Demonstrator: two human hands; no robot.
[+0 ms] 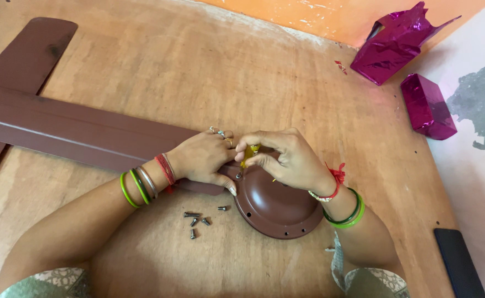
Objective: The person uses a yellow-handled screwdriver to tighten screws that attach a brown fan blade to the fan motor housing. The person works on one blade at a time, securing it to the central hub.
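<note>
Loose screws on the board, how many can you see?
5 loose screws: four clustered below the left hand, one beside the brown dome. Hands may hide more.

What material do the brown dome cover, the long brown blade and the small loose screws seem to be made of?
Dome cover: probably painted metal, since it is smooth, semi-gloss and has a thin rim with holes. Blade: likely the same painted sheet metal, flat with a pressed ridge that catches light. Screws: bare metal, grey and shiny.
</note>
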